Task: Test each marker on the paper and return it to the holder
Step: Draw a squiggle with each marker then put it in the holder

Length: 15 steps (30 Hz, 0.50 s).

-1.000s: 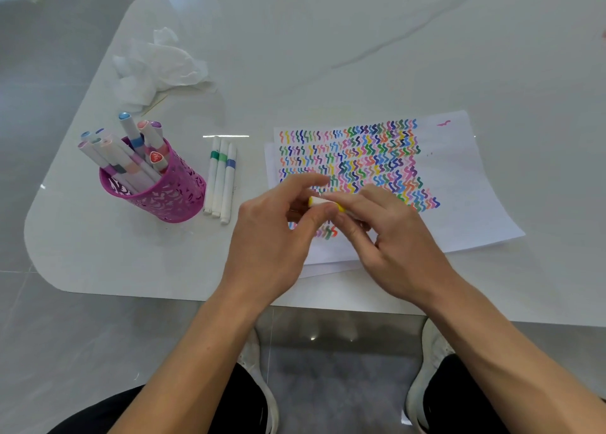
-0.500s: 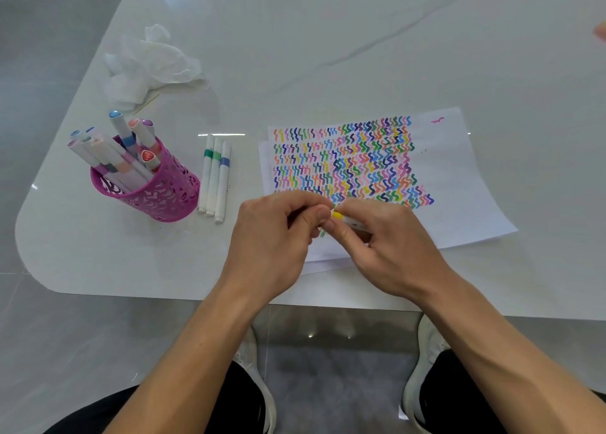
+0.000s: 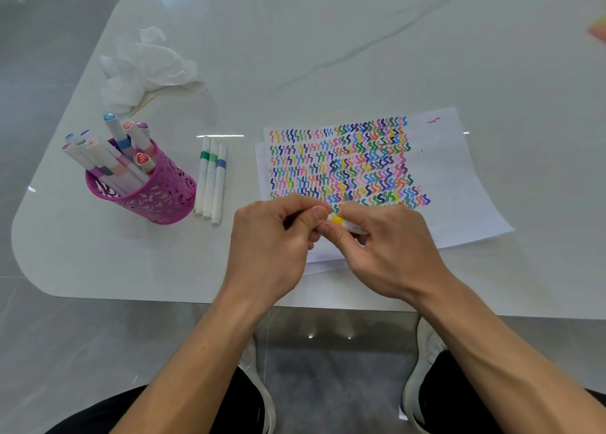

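White plastic marker with yellow band (image 3: 341, 221) is being held: left hand (image 3: 272, 246) pinching its end, right hand (image 3: 393, 250) gripping its barrel.

Red marker cap (image 3: 141, 159): print present, too small to read.

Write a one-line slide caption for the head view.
Left hand and right hand hold a yellow-banded marker over the squiggle-covered paper; pink holder and three loose markers sit to their left.
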Tool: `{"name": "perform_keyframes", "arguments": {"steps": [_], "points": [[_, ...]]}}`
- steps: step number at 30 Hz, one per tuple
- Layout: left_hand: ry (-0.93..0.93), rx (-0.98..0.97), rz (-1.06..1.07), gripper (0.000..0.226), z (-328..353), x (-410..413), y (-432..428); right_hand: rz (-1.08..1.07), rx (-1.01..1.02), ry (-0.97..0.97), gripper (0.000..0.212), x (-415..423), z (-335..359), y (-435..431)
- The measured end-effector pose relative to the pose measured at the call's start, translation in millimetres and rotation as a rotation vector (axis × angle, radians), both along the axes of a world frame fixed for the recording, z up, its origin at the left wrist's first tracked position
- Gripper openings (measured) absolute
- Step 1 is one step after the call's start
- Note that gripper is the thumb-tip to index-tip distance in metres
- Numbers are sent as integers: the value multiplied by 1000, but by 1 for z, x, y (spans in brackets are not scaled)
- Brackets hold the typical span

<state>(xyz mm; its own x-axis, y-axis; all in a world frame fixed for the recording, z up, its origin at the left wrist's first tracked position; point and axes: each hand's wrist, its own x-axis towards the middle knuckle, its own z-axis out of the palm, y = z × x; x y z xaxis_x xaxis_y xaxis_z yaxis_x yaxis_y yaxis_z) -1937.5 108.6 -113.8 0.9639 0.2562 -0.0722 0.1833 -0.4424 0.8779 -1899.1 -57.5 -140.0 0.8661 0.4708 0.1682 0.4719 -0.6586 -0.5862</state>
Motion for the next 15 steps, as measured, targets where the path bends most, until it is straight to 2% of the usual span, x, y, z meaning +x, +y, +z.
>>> {"name": "perform_keyframes", "arguments": {"steps": [7, 12, 15], "points": [[9, 2, 21, 12, 0, -1, -2, 8, -14, 16, 49, 0, -2, 0], [-12, 7, 51, 9, 3, 1, -1, -35, -35, 56, 60, -3, -3, 1], [-17, -23, 56, 10, 2, 1, -1, -43, -30, 84, 58, -3, 1, 1]]}}
